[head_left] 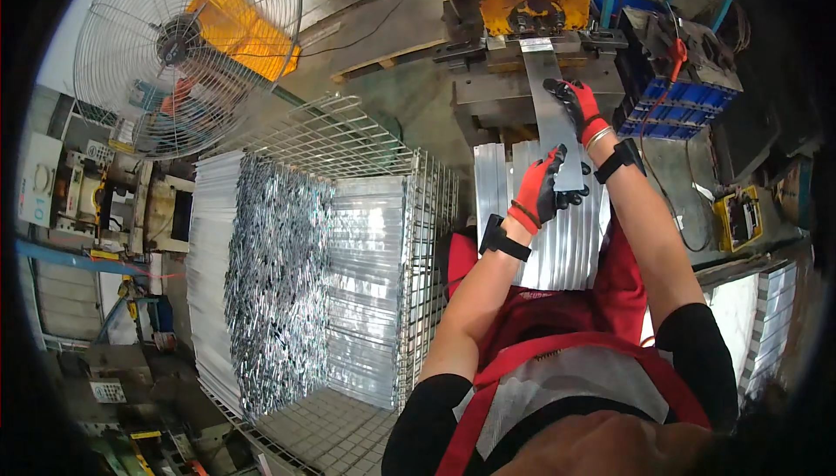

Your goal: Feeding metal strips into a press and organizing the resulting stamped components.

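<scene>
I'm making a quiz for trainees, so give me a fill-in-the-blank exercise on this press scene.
1. Both hands, left hand and right hand, hold one metal ____.
2. The gloves are black and ____.
3. The strip points toward a press painted ____.
4. The wire cage stands on the person's ____ side.

Missing words: strip; red; yellow; left

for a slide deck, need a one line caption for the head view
Gloved left hand and right hand hold a metal strip at a yellow press.
</scene>
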{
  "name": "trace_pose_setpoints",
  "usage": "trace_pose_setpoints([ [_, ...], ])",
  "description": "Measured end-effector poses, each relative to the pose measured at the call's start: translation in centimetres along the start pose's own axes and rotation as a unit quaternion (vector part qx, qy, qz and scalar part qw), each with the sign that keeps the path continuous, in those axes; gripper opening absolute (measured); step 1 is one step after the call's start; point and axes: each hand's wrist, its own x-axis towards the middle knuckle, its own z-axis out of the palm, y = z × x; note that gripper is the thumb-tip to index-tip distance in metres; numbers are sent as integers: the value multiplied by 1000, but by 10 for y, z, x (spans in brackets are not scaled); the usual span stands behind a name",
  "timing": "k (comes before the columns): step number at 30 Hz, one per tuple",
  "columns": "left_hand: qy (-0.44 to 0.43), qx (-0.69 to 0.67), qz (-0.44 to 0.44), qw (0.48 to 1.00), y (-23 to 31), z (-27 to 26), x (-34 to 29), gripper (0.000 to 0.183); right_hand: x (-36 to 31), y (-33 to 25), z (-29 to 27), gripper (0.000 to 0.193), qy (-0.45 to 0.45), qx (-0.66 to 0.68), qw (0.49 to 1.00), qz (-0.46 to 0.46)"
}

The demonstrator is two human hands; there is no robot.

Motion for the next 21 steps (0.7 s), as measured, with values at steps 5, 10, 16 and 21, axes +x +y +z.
trace_pose_setpoints([
  [5,-42,36,25,998,4,-2,-7,40,-4,-3,8,16,-44,92,994,-48],
  [10,-43,97,26,994,23,32,-35,43,-26,-11,-12,40,49,-254,954,-154],
  [16,-48,70,7,996,27,24,-34,47,-96,-115,-3,73,30,-577,705,-412],
  [21,-36,75,27,996,18,27,-32,49,-126,-133,0,66,-96,-632,627,-445],
])
